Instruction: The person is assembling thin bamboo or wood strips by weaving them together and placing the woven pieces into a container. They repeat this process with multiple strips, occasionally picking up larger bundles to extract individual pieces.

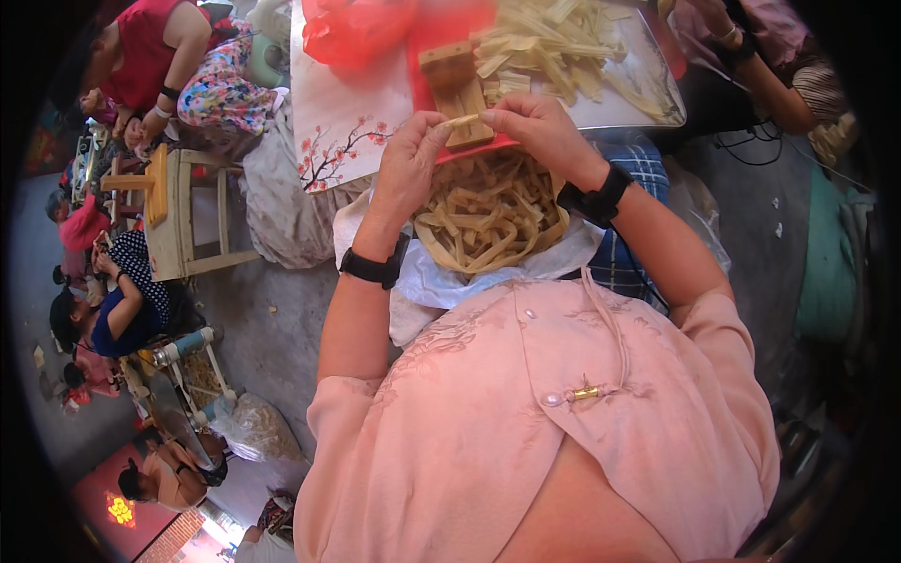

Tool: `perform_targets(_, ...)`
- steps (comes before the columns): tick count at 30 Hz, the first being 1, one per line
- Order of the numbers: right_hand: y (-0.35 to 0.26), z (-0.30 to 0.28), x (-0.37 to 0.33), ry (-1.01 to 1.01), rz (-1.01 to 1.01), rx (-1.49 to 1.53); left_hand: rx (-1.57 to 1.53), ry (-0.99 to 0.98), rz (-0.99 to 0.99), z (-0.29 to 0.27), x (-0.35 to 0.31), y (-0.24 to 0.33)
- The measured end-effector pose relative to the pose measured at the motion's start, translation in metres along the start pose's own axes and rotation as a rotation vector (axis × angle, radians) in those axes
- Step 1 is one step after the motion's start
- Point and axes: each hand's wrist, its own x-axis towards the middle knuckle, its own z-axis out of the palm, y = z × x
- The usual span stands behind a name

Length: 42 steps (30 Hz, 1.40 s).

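Observation:
A short pale strip of dried plant fibre (462, 121) is stretched between my two hands. My left hand (411, 155) pinches one end with thumb and fingertips, and my right hand (542, 129) pinches the other. Just behind the strip stands a small wooden block tool (454, 83) at the table's near edge. Below my hands, a heap of long, curled tan strips (493, 214) lies on white plastic (441, 286) in my lap. More flat, pale strips (549, 47) are piled on the table beyond my right hand.
A red plastic bag (357, 30) lies at the far left of the white, blossom-patterned table (328, 113). On the left stand a wooden stool (202, 220) and several people seated at work. Another person's arm (774, 89) shows at the far right, near black cables (751, 150).

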Motion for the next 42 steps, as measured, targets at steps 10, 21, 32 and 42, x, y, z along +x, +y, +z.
perform_targets(10, 0.030, 0.000, 0.035, 0.151, -0.221, -0.284, 0.456, 0.040, 0.023, -0.005, 0.041, -0.007)
perform_targets(21, -0.025, 0.023, -0.030, 0.170, -0.473, -0.358, 0.212, 0.013, -0.063, 0.027, -0.050, 0.002)
perform_targets(32, -0.037, 0.042, -0.072, -0.215, -0.226, 0.223, -0.982, -0.287, -0.302, 0.026, -0.053, -0.004)
perform_targets(42, -0.019, 0.035, -0.053, -0.108, 0.048, 0.513, 0.405, 0.229, 0.202, 0.040, -0.062, 0.042)
